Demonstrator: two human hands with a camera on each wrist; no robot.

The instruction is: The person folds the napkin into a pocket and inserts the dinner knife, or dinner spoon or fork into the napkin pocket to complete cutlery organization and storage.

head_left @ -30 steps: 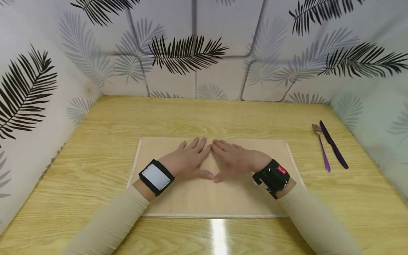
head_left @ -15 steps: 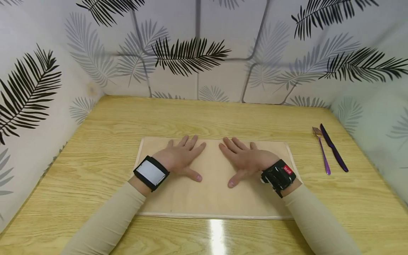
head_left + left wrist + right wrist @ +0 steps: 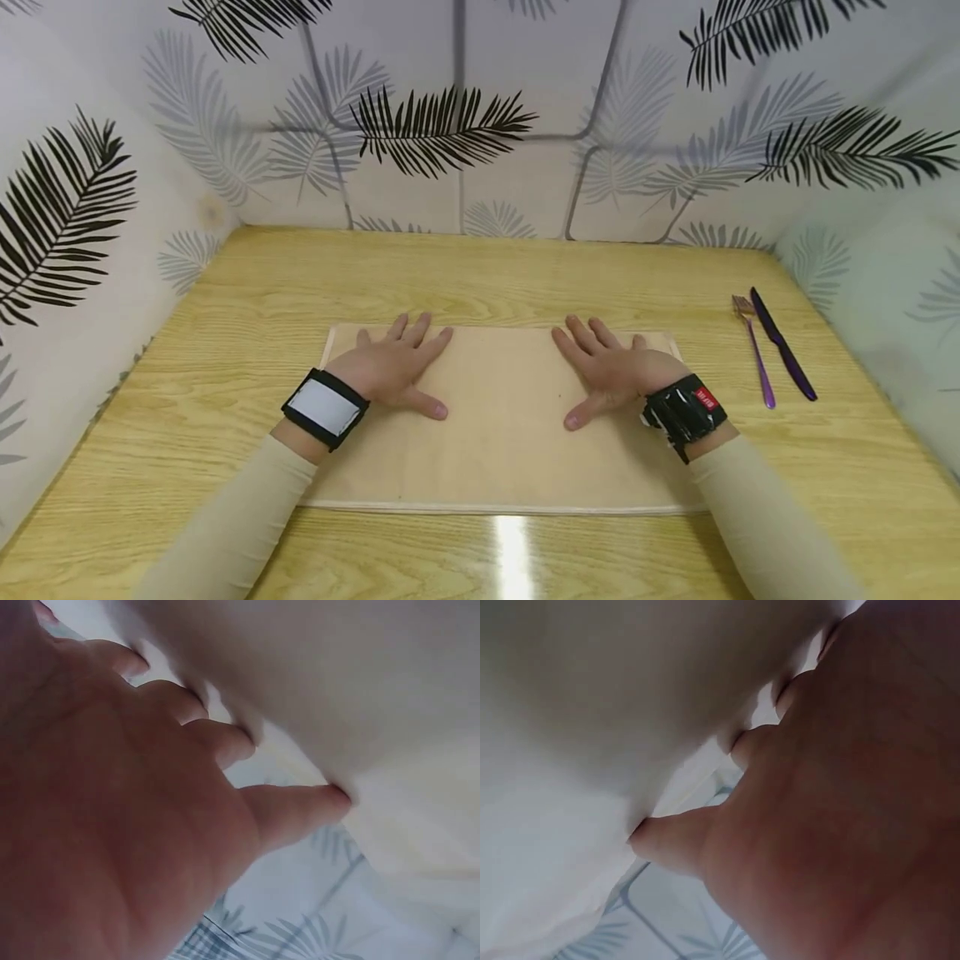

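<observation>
A pale beige rectangular placemat (image 3: 502,433) with a light border lies flat in the middle of the table. My left hand (image 3: 393,367) rests on its left half, fingers spread and pointing toward the far edge. On the right half, my right hand (image 3: 611,371) lies the same way, thumb out to the side. Both wrist views show fingertips touching the cloth: the left thumb (image 3: 300,810) and the right thumb (image 3: 675,836) press on its surface, the palms raised off it. Neither hand grips anything.
A purple-handled fork (image 3: 757,358) and a dark purple knife (image 3: 783,346) lie side by side at the right of the wooden table (image 3: 187,375). Leaf-patterned cloth (image 3: 517,187) hangs behind and along both sides.
My hands, fingertips together at the placemat's middle a second ago, have slid apart, the left one leftward and the right one rightward. The fork and knife stay put.
</observation>
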